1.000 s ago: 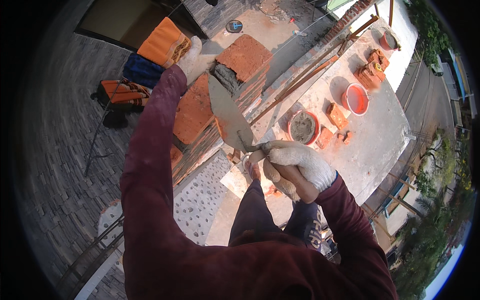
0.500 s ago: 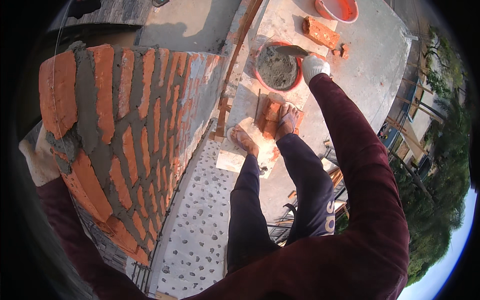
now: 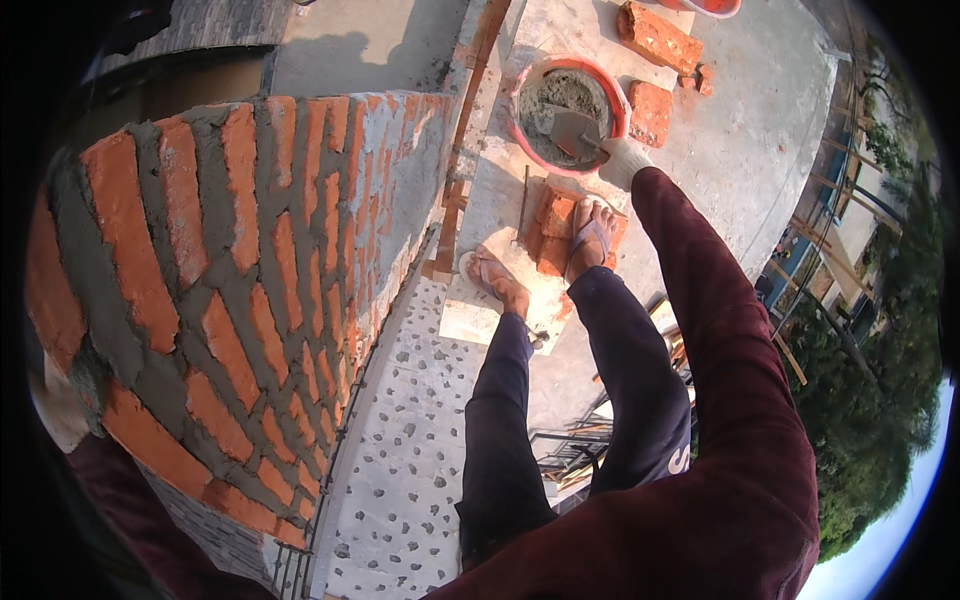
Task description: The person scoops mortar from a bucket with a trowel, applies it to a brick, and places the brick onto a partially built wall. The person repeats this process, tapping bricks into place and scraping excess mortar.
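My right hand (image 3: 624, 162), in a white glove, is closed round the handle of a trowel (image 3: 575, 134). The trowel's blade rests in grey mortar (image 3: 570, 92) inside an orange-red basin (image 3: 522, 135). At the far left, my gloved left hand (image 3: 62, 408) is beside the brick wall (image 3: 230, 350), near its upper courses. Its fingers are hidden by the wall and the dark picture rim. Wet mortar fills the wall's joints, and some bulges out next to that hand.
Bricks (image 3: 553, 225) are stacked by my sandalled feet. Beyond the basin lie a loose brick (image 3: 652, 112), a larger brick piece (image 3: 660, 38) and small fragments. Another orange basin (image 3: 712, 6) stands at the top edge. A speckled white strip (image 3: 400, 440) runs along the wall's foot.
The trowel has gone from above the basin's right rim down into the mortar, with my right hand moving lower. The view has shifted, and less of my left hand shows.
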The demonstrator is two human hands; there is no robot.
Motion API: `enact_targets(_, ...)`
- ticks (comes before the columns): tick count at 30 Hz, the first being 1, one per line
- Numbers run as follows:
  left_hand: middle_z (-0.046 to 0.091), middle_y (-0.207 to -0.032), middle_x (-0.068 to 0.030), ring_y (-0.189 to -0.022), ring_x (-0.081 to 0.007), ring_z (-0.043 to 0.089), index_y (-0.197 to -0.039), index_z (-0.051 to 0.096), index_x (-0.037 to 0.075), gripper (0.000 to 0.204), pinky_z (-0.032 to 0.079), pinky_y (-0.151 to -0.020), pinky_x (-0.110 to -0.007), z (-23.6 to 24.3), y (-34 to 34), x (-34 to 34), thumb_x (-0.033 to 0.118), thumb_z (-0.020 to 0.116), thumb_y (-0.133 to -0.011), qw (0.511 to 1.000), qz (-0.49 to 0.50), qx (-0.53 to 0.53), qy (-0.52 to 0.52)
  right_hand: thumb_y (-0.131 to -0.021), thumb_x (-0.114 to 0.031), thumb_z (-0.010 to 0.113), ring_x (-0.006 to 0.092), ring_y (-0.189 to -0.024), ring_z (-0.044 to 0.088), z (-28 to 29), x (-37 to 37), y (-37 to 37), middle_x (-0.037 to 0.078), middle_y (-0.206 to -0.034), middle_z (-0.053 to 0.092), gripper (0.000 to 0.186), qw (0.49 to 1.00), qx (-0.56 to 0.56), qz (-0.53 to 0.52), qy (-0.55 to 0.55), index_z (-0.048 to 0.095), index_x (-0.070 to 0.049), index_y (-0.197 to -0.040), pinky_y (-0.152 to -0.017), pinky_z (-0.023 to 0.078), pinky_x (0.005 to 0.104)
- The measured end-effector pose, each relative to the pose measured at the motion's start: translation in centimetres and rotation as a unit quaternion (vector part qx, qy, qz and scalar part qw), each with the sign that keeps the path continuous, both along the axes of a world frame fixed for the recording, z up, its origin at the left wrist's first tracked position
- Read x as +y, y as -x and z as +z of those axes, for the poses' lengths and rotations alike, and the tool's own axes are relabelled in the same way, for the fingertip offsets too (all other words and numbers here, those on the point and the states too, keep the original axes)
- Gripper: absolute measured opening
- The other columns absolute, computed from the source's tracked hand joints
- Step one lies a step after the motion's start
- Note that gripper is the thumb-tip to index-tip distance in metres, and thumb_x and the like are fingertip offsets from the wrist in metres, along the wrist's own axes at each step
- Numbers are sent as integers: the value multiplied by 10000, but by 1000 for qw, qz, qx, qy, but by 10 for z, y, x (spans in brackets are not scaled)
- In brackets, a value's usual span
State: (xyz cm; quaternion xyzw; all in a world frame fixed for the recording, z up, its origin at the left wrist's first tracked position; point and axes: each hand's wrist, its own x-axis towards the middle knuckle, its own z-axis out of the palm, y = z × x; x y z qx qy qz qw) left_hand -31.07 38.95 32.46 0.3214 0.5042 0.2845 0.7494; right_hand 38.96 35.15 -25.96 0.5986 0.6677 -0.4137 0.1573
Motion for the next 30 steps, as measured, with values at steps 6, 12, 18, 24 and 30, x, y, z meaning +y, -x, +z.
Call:
enact_targets(6,367,-1642,-218,-1491,-327,408,-1611,239,-79,1066,338,-1226,-433,-3,-4,3,745,481,-980,1000,0,-9,-4,-779,17,634,110,-548,547,30,-41,-12,4,-753,594,400,873,218,-365,239,697,-15,-1172,-470,438,304)
enact_targets(12,332,-1659,-232,-1511,-333,381,-1615,206,-92,1126,332,-1232,-442,-36,-14,-21,773,498,-956,990,29,-138,-5,-797,-46,645,95,-545,529,176,-48,-10,-38,-712,520,346,908,209,-284,225,664,-16,-1141,-478,469,278)
enact_targets(18,306,-1652,-283,-1547,-338,299,-1576,269,-151,1179,205,-1275,-399,-56,-27,-10,855,172,-968,979,167,63,-103,-840,-54,684,101,-539,561,487,-29,55,9,-732,569,380,926,229,-214,212,628,27,-1208,-479,467,278)
enact_targets(24,354,-1635,-268,-1529,-313,342,-1533,416,-114,1187,235,-1263,-361,-37,-69,-13,874,115,-948,970,223,48,-85,-912,-178,675,320,-705,698,672,3,181,175,-836,661,366,975,209,70,-25,609,13,-1217,-652,549,402)
enact_targets(30,469,-1574,-244,-1507,-302,387,-1541,456,-46,1064,270,-1250,-331,-63,-67,20,809,123,-1003,959,256,36,-113,-916,-131,626,387,-768,669,663,15,279,191,-825,602,238,895,91,245,-362,586,3,-1109,-659,519,452)
